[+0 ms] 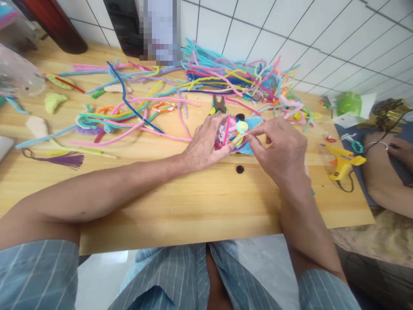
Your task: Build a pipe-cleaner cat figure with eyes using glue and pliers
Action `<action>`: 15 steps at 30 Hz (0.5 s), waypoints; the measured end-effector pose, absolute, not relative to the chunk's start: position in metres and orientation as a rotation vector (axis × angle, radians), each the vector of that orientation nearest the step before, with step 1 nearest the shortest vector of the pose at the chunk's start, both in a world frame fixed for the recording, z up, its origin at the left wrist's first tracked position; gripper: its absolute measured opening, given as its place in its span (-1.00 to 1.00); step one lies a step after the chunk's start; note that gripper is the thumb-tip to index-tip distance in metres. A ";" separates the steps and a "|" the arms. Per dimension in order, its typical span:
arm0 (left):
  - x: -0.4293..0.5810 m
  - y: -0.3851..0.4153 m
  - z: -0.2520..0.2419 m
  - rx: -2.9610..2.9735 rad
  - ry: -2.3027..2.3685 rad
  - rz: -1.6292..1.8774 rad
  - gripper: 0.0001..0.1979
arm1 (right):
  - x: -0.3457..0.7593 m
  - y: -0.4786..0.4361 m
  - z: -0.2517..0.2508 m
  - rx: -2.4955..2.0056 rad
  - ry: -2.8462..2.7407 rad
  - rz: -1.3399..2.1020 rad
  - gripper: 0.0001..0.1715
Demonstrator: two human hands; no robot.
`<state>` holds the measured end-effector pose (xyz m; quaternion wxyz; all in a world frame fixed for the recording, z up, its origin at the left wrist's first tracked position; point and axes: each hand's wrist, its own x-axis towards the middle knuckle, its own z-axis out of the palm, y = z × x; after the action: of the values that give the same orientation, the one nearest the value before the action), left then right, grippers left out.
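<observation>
My left hand [204, 140] grips the near left side of a small clear plastic pouch [221, 133] with a pink edge, fingers curled over it. Colourful pipe cleaners and a pale yellow-green round piece [242, 126] show at the pouch's right side. A light blue ribbed piece [256, 122] lies under and beside it. With thumb and forefinger together, my right hand [279, 146] pinches a thin whitish strip [242, 134] over these pieces. One dark round pompom [239, 169] sits on the table just below; another dark one [240, 117] touches the work's top.
Pliers [218, 104] lie behind my left hand. A heap of pipe cleaners [226, 77] spreads along the wall, with more loose ones [129, 116] on the left. A purple tassel [69, 159] lies at left. A yellow glue gun [343, 161] stands right, near another person's arm [383, 172].
</observation>
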<state>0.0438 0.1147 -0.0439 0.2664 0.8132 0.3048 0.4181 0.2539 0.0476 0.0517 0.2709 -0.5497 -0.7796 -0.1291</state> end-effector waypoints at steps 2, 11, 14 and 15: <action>0.043 0.115 -0.045 2.200 0.815 1.125 -0.21 | 0.253 0.047 0.051 -1.492 -2.099 -0.351 -0.79; 0.044 0.116 -0.048 2.207 0.807 1.158 -0.21 | 0.248 0.046 0.047 -1.520 -2.092 -0.329 -0.77; 0.044 0.116 -0.048 2.218 0.804 1.166 -0.22 | 0.247 0.044 0.046 -1.519 -2.087 -0.348 -0.77; 0.044 0.116 -0.047 2.218 0.806 1.163 -0.23 | 0.247 0.044 0.046 -1.518 -2.091 -0.353 -0.77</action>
<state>0.0444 0.1157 -0.0473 0.2524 0.8158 0.2966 0.4276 0.2465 0.0438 0.0457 0.2639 -0.5614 -0.7734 -0.1307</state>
